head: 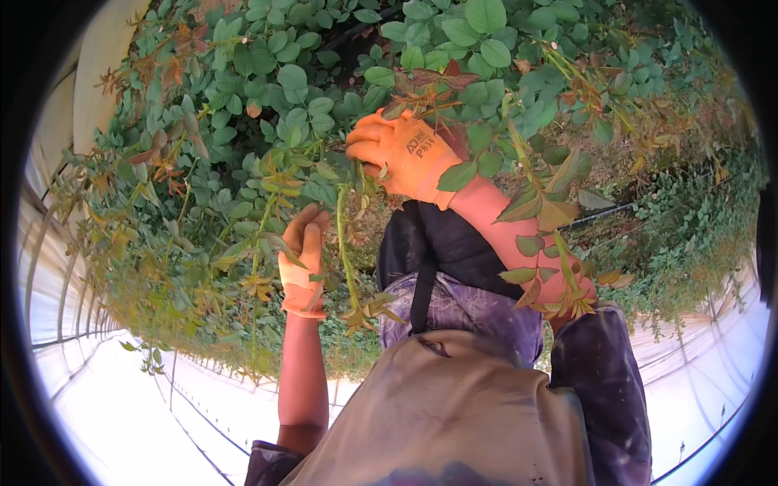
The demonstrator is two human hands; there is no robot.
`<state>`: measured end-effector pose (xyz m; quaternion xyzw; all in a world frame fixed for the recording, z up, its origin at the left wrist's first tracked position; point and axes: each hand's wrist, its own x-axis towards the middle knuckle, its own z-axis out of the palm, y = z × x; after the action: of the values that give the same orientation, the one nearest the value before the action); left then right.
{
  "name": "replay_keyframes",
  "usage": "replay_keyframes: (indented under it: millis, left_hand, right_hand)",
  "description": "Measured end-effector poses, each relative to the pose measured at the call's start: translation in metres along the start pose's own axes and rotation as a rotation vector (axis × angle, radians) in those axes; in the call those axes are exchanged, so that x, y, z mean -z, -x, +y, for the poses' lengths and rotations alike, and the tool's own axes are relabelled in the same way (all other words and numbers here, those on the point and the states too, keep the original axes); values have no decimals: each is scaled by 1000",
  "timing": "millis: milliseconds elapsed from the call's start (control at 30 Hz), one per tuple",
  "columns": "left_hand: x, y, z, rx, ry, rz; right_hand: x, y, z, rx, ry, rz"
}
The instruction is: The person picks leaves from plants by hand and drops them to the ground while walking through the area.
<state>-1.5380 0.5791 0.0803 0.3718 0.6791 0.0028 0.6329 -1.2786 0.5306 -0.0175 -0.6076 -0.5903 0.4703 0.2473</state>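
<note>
Both hands wear orange work gloves among leafy rose plants (304, 109). My left hand (304, 258) is raised beside the stems, its palm side darkened and its fingers bent together; leaves cover part of it, and whether it grips anything is unclear. Up and to the right, my right hand (404, 155) reaches into the foliage, back of the glove up, fingers curled at leaves and thin shoots. What lies under its fingers is hidden. A thick green stem (346, 249) stands between the hands, ending in reddish young leaves.
More stems with reddish shoots (562, 267) cross over my right forearm. Bare soil (577, 161) shows at the right, with a thin dark pipe (598, 215) across it. The greenhouse's plastic film wall and ribs (67, 291) curve along the left.
</note>
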Motion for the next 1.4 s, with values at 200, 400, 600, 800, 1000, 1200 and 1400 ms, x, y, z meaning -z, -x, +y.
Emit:
replay_keyframes:
  millis: [200,400,600,800,1000,1200,1400]
  left_hand:
    - [-10,1,-6,-25,23,-29]
    - [-17,24,3,77,4,26]
    - [-8,62,-14,-6,80,33]
    - [15,125,-75,-141,226,74]
    - [67,201,-218,-130,370,189]
    - [118,238,-447,228,513,430]
    - [78,277,-551,543,885,573]
  right_hand:
    - [-1,-33,-4,-62,223,-25]
    - [-19,-59,-4,-161,-33,168]
    - [-9,-64,-16,-328,-46,178]
    - [16,-34,-50,129,-451,568]
    - [16,113,-25,-152,-316,579]
    - [-9,263,34,-671,432,-274]
    - [-29,272,-14,-658,372,-130]
